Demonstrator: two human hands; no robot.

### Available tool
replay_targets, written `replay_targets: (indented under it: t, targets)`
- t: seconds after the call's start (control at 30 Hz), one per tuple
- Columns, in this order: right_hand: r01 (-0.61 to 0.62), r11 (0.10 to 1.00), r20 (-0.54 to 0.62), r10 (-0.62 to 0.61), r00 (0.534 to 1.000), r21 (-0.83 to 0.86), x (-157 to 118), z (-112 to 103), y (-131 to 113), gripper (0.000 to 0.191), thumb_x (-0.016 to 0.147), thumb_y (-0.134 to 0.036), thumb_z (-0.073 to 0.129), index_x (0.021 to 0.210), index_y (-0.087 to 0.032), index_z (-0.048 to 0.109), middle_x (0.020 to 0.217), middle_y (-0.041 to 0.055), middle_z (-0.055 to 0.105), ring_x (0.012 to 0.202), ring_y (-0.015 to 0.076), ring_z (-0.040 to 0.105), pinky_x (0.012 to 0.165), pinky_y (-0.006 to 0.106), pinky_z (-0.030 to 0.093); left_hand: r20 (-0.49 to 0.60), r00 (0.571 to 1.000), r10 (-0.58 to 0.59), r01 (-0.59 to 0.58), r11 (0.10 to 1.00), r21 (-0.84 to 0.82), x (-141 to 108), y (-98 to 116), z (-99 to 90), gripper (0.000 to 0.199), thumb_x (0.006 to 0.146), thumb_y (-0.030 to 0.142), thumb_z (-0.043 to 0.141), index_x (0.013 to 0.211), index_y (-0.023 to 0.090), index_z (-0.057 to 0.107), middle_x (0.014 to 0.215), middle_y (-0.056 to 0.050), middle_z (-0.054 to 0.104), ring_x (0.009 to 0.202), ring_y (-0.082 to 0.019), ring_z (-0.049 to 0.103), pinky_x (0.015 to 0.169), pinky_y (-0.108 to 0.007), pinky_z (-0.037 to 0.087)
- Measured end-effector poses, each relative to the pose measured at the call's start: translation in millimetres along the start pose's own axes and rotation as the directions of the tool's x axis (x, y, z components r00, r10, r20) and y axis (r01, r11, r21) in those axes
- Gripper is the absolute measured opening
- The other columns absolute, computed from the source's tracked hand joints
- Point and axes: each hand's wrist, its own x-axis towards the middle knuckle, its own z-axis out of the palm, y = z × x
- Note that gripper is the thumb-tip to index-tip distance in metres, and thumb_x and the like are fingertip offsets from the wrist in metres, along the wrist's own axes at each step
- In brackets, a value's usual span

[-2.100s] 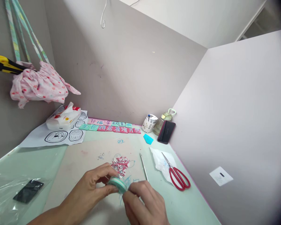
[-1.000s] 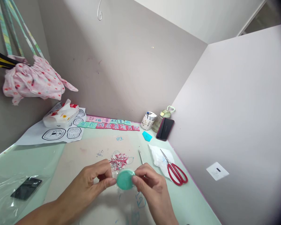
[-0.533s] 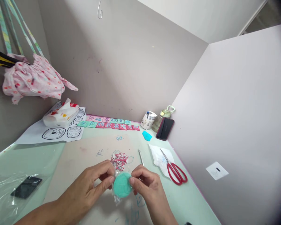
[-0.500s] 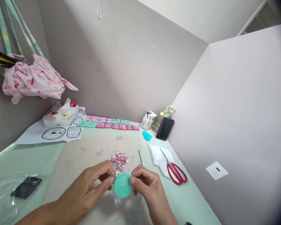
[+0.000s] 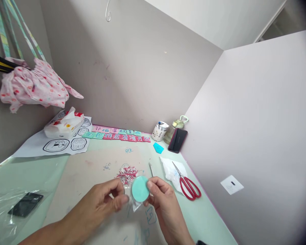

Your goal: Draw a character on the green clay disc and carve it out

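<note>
My right hand [image 5: 163,200] pinches the edge of a round, flat turquoise disc [image 5: 140,189] between thumb and fingers. A clear plastic wrapper [image 5: 136,206] shows along the disc's left and lower edge. Just left of it is my left hand [image 5: 108,199], its fingers loosely curled and the thumb stretched toward the wrapper, a small gap from the disc. Behind the disc lies a heap of pink and white shavings [image 5: 127,173] on a beige board [image 5: 91,170]. A slim pen-like tool [image 5: 151,169] rests beyond my right fingers.
Red-handled scissors [image 5: 190,187] lie on white tissue [image 5: 169,170] at right. Behind stand a phone [image 5: 177,140], a bottle [image 5: 170,131] and a cup [image 5: 159,131]. Tiles with characters [image 5: 117,136] line the back. A tissue pack [image 5: 65,126] and dark bagged block [image 5: 26,205] are left.
The disc has moved right and slightly up, and its face now turns more toward me. My left fingers have come off its edge; my right hand keeps its hold.
</note>
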Motion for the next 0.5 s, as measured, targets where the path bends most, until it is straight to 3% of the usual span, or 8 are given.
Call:
replay_targets:
  t: [0.13, 0.33, 0.5]
  targets:
    - [-0.015, 1.0, 0.0, 0.015, 1.0, -0.013, -0.1, 0.0, 3.2, 0.039, 0.072, -0.051, 0.087, 0.076, -0.016, 0.069, 0.07, 0.0013, 0.066, 0.062, 0.013, 0.059, 0.061, 0.026, 0.05, 0.083, 0.997, 0.002, 0.002, 0.999, -0.044, 3.1, -6.1, 9.1, 0.033, 0.092, 0.053, 0.057, 0.09, 0.021, 0.063, 0.078, 0.002, 0.058, 0.072, -0.017, 0.052, 0.067, -0.025, 0.041]
    - [-0.13, 0.99, 0.131, 0.135, 0.982, -0.051, -4.3, -1.2, 0.6, 0.038, 0.074, -0.048, 0.087, 0.078, -0.016, 0.066, 0.068, 0.0018, 0.068, 0.06, 0.013, 0.062, 0.065, 0.027, 0.052, -0.021, 1.0, 0.008, -0.006, 0.997, 0.071, -3.1, 2.5, 11.6, 0.033, 0.094, 0.044, 0.05, 0.071, 0.021, 0.057, 0.069, 0.003, 0.055, 0.068, -0.016, 0.05, 0.066, -0.025, 0.039]
    - [-0.081, 0.996, 0.159, 0.087, 0.984, -0.042, -5.7, -1.8, -3.6, 0.035, 0.075, -0.043, 0.086, 0.071, -0.016, 0.063, 0.063, -0.0006, 0.065, 0.058, 0.0109, 0.06, 0.062, 0.023, 0.047, -0.022, 0.997, 0.074, -0.07, 0.99, 0.125, -6.8, 1.6, 6.9, 0.038, 0.099, 0.049, 0.044, 0.073, 0.022, 0.05, 0.072, 0.003, 0.05, 0.07, -0.016, 0.047, 0.066, -0.025, 0.037]
